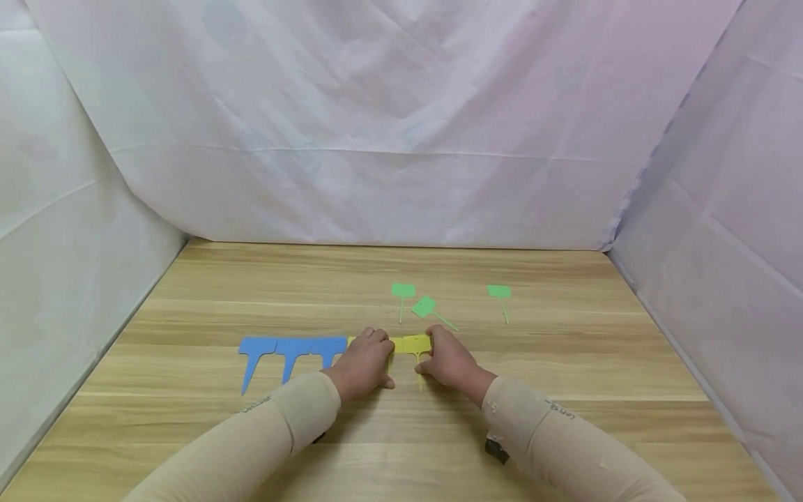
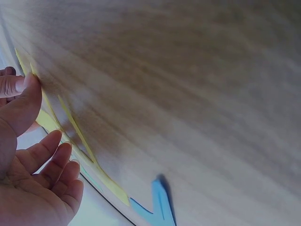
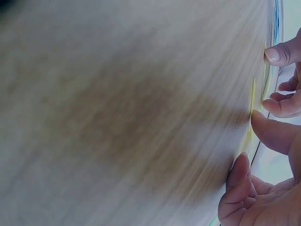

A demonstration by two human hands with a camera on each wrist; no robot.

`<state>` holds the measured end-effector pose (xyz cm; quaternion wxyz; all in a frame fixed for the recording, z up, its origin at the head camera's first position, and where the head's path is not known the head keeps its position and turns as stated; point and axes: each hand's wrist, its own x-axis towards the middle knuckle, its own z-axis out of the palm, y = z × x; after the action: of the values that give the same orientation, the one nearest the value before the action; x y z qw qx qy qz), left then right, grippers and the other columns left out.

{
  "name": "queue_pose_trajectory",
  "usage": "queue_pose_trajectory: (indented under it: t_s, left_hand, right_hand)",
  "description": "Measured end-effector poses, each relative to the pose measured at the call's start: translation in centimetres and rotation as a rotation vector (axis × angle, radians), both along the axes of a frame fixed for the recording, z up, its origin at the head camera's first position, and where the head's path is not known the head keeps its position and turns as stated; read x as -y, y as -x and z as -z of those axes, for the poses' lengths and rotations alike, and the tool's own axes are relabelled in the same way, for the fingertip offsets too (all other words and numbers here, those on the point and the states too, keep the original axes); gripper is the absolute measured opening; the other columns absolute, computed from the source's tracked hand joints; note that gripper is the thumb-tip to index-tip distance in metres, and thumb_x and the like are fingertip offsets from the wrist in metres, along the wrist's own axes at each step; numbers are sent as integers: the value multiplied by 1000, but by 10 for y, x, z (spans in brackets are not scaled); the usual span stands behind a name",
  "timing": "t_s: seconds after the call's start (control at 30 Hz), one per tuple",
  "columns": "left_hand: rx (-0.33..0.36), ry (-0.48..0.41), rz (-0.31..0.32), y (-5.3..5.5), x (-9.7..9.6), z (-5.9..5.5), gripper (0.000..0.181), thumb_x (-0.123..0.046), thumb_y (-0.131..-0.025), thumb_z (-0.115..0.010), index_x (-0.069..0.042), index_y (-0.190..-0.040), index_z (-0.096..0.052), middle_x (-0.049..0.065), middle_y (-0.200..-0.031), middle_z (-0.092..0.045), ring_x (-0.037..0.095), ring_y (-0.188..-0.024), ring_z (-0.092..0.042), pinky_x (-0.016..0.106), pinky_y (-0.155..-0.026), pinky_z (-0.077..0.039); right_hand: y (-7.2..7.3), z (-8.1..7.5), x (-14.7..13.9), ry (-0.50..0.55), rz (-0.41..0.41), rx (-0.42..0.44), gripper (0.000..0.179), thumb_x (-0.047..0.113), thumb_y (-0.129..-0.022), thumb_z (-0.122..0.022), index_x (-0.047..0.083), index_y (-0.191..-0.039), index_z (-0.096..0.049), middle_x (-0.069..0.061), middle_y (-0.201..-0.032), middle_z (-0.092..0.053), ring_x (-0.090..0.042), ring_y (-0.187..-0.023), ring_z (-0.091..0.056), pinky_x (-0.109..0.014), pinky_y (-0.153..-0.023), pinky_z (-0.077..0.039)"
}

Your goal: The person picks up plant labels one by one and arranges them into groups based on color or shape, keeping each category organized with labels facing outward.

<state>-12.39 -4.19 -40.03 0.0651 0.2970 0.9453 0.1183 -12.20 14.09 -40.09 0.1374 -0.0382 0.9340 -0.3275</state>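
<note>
Flat T-shaped plant labels lie in a row on the wooden table (image 1: 439, 432): blue plant labels (image 1: 258, 345) at the left, yellow ones continuing to the right. My left hand (image 1: 365, 359) covers part of the yellow stretch, its relaxed fingers at the upper edge and its thumb low beside a stem. With thumb and fingers, my right hand (image 1: 452, 359) holds the rightmost yellow plant label (image 1: 417, 344) by its right edge and stem. In the right wrist view, the right thumb (image 3: 273, 132) meets a thin yellow stem. A blue label's stem (image 2: 161, 200) shows in the left wrist view.
Farther back lie three green plant labels: an upright one (image 1: 403, 290), a slanted one (image 1: 424, 307) beside it, and another (image 1: 499, 291) to the right. White cloth (image 1: 389, 188) hangs along the back edge and both sides.
</note>
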Motion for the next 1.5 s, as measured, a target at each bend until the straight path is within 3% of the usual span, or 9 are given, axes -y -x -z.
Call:
queue_pose_trajectory:
  t_s: [0.73, 1.5]
  left_hand:
    - [-16, -1, 10, 1, 1, 3, 53, -36, -73, -84, 0, -107, -65, 10, -111, -58, 25, -101, -49, 37, -92, -43]
    - [-17, -12, 11, 1, 1, 3, 52, -35, -73, -84, 1, -106, -65, 10, -111, -58, 26, -102, -49, 37, -94, -42]
  right_hand:
    - [1, 3, 1, -54, -10, -17, 61, 11, -80, -79, -11, -128, -48, -16, -112, -60, -18, -92, -55, -37, -86, -49]
    - [-2, 3, 2, -68, 4, -44, 57, 12, -78, -80, -11, -123, -52, -16, -105, -53, -21, -89, -50, -38, -82, -48]
